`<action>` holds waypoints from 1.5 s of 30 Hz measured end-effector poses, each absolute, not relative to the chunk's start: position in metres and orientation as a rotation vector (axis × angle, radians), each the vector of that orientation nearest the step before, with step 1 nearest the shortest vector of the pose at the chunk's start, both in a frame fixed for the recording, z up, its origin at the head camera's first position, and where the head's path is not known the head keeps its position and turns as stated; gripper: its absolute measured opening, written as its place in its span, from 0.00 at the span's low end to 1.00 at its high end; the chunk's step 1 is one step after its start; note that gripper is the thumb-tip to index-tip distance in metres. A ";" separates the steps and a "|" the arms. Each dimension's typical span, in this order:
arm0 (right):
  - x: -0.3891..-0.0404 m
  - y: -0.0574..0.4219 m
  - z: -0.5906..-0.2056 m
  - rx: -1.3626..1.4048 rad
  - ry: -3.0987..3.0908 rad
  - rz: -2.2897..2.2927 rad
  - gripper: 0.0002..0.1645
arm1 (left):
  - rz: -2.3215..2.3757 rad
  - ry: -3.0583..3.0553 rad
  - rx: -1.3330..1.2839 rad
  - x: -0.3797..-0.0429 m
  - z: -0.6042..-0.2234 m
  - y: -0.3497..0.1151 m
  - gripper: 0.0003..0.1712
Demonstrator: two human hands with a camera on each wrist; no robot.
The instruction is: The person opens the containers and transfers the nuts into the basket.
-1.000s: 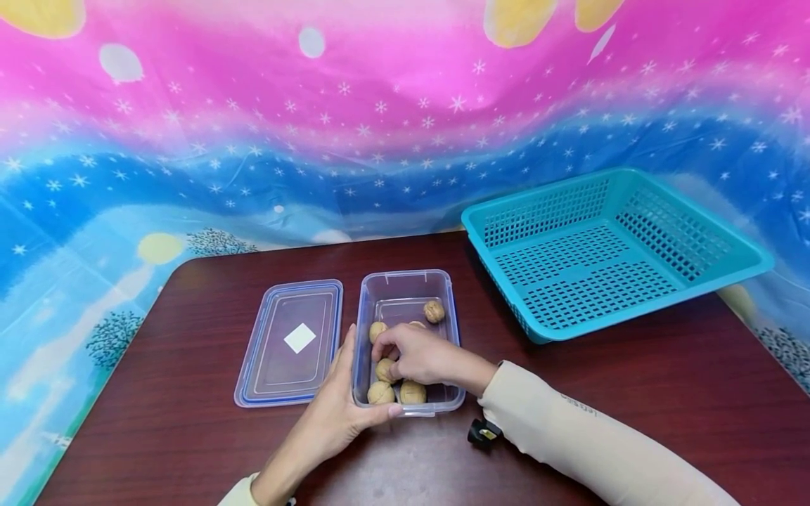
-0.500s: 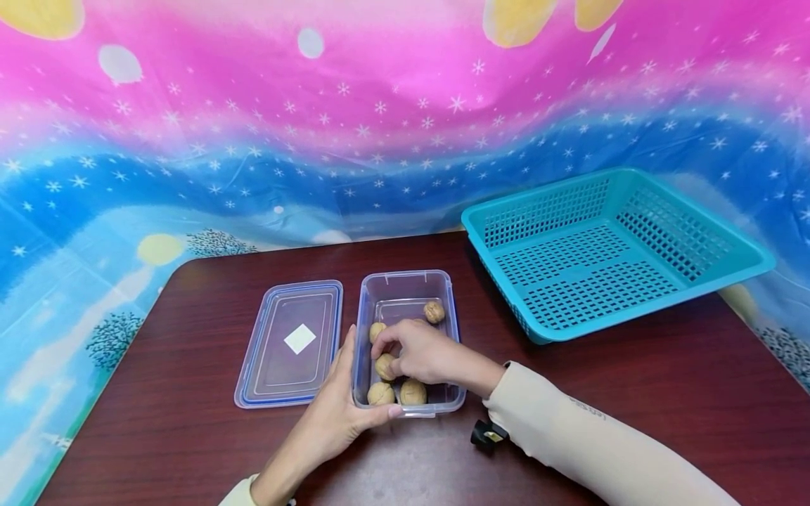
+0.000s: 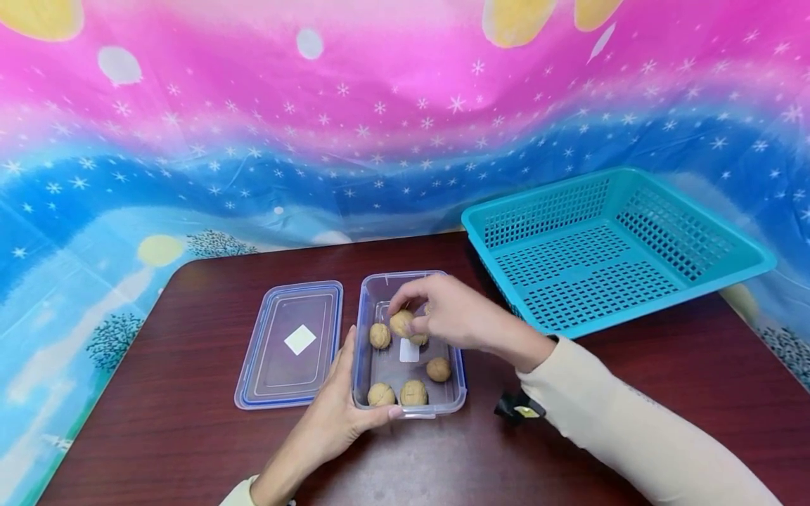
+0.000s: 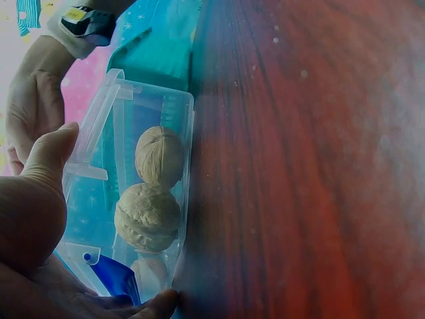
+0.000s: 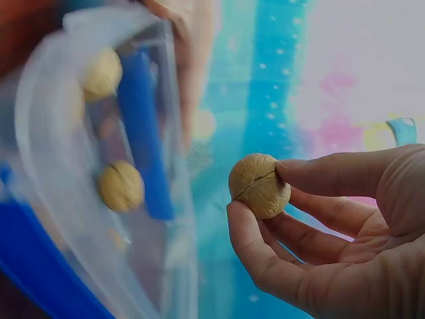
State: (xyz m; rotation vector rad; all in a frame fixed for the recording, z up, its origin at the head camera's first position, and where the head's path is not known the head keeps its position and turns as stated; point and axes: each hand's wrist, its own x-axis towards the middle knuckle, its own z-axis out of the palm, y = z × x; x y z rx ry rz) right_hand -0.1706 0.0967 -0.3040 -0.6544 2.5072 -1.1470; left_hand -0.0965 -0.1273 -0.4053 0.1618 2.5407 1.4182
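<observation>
My right hand (image 3: 455, 313) pinches a walnut (image 5: 257, 186) between thumb and fingertips, lifted above the other nuts. Under it stands a clear plastic food container (image 3: 460, 383) with a bluish rim and several walnuts inside. Two walnuts lie along the near wall, a left one (image 3: 381, 394) and a right one (image 3: 414, 393). Another walnut (image 3: 438, 369) rests by the right wall, and one more walnut (image 3: 380, 336) by the left. My left hand (image 3: 338, 407) holds the container's near left corner, thumb on the front rim, fingers along the left side. The right hand partly hides the far end.
Left of the container a clear lid (image 3: 278, 351) with a blue seal and a white square sticker lies flat on the dark wood table (image 3: 190, 436). A turquoise slotted basket (image 3: 550, 334) stands at the back right. Behind hangs a patterned cloth (image 3: 380, 140).
My right hand has picked up a walnut from the container and moved up and to the right with it. Other walnuts have shifted inside. The left hand has stayed in place.
</observation>
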 end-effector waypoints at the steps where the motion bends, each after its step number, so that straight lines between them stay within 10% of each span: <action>1: -0.173 0.100 -0.299 -0.656 2.521 -1.149 0.16 | 1.419 2.540 0.161 -0.096 -0.405 -0.127 0.80; 17: -0.232 0.190 -0.252 -0.394 2.432 -1.385 0.20 | 1.409 2.546 0.145 -0.095 -0.406 -0.126 0.80; 45: -0.316 0.274 -0.326 -0.302 2.251 -1.329 0.24 | 1.426 2.540 0.165 -0.096 -0.407 -0.126 0.79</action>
